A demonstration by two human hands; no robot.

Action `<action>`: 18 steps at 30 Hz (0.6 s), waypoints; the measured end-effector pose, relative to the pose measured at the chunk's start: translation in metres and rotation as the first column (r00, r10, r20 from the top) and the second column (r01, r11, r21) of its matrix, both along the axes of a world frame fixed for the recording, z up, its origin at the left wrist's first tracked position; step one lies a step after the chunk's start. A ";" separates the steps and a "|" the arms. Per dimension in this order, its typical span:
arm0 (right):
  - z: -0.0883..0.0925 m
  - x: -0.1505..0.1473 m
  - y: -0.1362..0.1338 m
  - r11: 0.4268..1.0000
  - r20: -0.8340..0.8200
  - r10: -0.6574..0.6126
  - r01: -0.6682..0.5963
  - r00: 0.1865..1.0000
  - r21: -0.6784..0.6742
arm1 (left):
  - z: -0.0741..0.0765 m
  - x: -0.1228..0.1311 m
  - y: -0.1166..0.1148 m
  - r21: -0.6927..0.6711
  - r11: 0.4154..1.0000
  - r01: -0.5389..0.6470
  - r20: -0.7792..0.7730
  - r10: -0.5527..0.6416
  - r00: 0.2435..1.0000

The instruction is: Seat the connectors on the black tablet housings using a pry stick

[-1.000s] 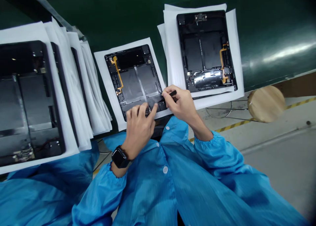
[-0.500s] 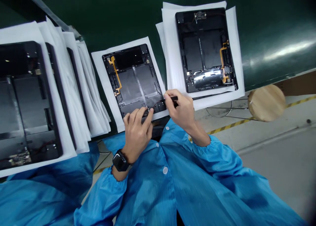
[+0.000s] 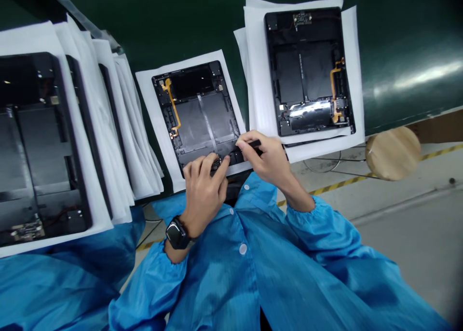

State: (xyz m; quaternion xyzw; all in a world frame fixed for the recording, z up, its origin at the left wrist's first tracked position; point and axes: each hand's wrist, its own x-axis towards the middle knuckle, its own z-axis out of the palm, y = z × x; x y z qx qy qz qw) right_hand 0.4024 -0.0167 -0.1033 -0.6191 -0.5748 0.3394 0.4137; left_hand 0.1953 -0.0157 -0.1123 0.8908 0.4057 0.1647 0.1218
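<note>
An opened tablet (image 3: pixel 188 123) lies before me, with two dark battery packs and an orange flex cable (image 3: pixel 174 110) along its left side. My left hand (image 3: pixel 204 191) rests over its near edge, fingers spread. Its fingertips touch around a small circuit board (image 3: pixel 216 164), which they partly cover. At the near right corner, my right hand (image 3: pixel 266 161) is closed in a pinch on a slim black tool (image 3: pixel 255 144). The tool's working tip is too small and dark to make out.
White sheets (image 3: pixel 302 145) bear another opened tablet (image 3: pixel 289 73) at the right. Leaning at the left are several tablets interleaved with white sheets (image 3: pixel 125 128). A round wooden stool (image 3: pixel 393 153) stands beyond the green table (image 3: pixel 398 46). Another blue-clothed person's garment (image 3: pixel 65 292) shows lower left.
The view has shifted a little, with the right-hand tablet appearing further right. My right hand's fingertips have come slightly closer to the left hand. Both hands stay at the tablet's near edge.
</note>
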 end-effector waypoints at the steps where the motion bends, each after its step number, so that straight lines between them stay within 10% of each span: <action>1: 0.001 0.001 0.001 1.000 0.006 0.010 -0.010 1.000 -0.011 | 0.000 0.000 0.000 0.000 1.000 0.002 0.001 -0.002 1.000; 18: 0.006 0.009 0.004 0.992 -0.094 0.098 -0.105 0.991 -0.072 | 0.001 0.001 0.002 0.027 1.000 0.011 -0.002 -0.011 1.000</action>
